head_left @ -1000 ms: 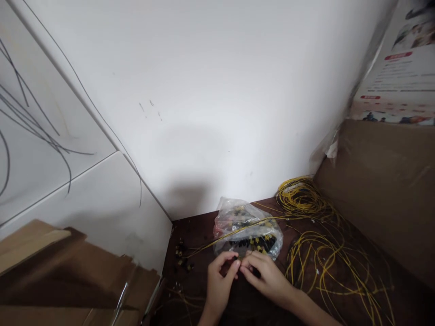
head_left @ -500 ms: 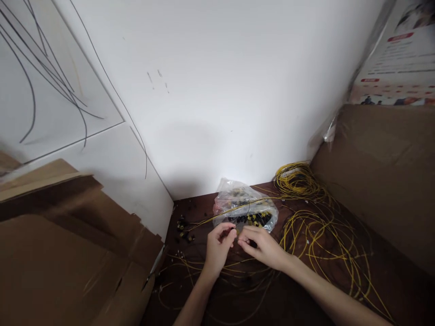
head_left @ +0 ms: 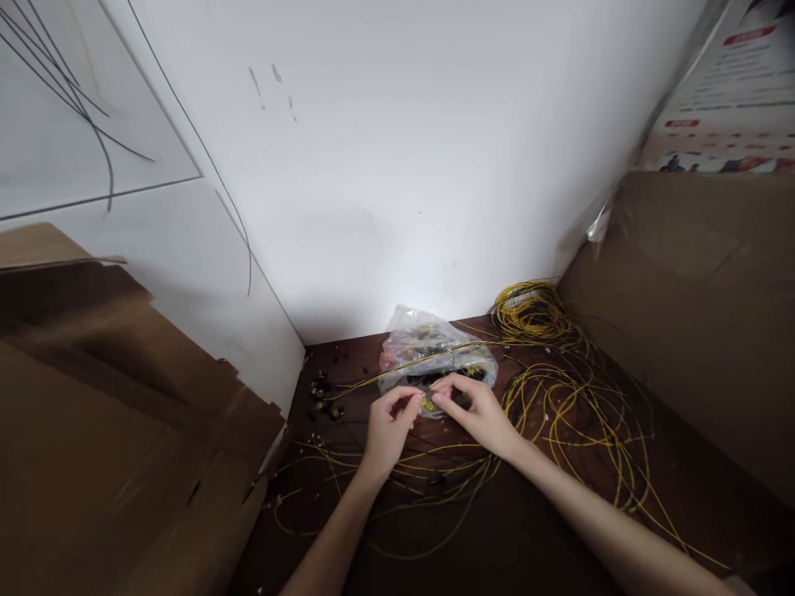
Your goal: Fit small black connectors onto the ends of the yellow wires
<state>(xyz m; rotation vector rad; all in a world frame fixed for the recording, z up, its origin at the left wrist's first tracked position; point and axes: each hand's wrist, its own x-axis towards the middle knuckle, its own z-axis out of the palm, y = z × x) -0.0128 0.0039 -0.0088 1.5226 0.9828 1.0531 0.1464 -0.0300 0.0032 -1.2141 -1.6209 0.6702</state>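
My left hand (head_left: pixel 391 424) is closed in a pinch, thumb against fingertips, over the near edge of a clear plastic bag (head_left: pixel 403 327). Facing it, my right hand (head_left: pixel 475 414) also pinches with thumb and forefinger, their tips almost meeting the left ones. What lies between the fingertips is too small to make out. Just below them shows a small yellow piece (head_left: pixel 427 403). Black and yellow parts fill the bag, and thin yellow wires (head_left: pixel 428 358) run across its top.
A coil of yellow and black wire (head_left: pixel 527 310) lies at the back right, with looser yellow wire (head_left: pixel 590 414) in front. Small black-and-yellow parts (head_left: pixel 323 397) sit left of the bag. Cardboard stands at left (head_left: pixel 124 430) and right (head_left: pixel 701 298); a white wall (head_left: pixel 403 165) rises behind.
My fingertips have come closer together, the right hand now pinching towards the left. The whole view has shifted slightly, so everything sits higher and a little to the left.
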